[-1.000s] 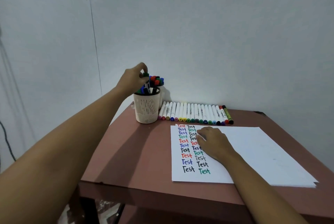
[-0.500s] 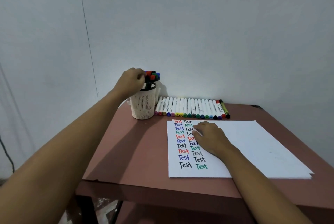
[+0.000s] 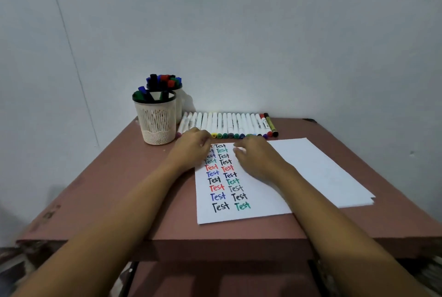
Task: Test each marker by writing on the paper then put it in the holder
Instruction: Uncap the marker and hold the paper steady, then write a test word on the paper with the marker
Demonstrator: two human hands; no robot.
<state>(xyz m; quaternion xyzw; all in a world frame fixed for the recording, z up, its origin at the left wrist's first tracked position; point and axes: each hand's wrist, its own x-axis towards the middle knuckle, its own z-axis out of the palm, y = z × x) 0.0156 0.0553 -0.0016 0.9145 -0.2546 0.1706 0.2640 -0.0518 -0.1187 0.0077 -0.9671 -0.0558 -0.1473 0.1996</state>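
Note:
A row of white markers (image 3: 227, 124) with coloured caps lies along the back of the table, just beyond the paper (image 3: 311, 167). The paper carries two columns of the word "Test" in several colours. My left hand (image 3: 191, 150) is palm down over the near ends of the leftmost markers, fingers curled, with no marker lifted from the row. My right hand (image 3: 258, 160) lies on the paper beside the writing, fingers spread and holding nothing. The cream mesh holder (image 3: 155, 122) stands at the back left with several capped markers in it.
A second holder (image 3: 179, 102), full of markers, stands right behind the first against the white wall. The reddish-brown table (image 3: 119, 189) ends in a front edge near my forearms, and its left edge lies close to the holders.
My left hand let go of a marker at the holder and came down and right to the left end of the marker row. My right hand stayed on the paper.

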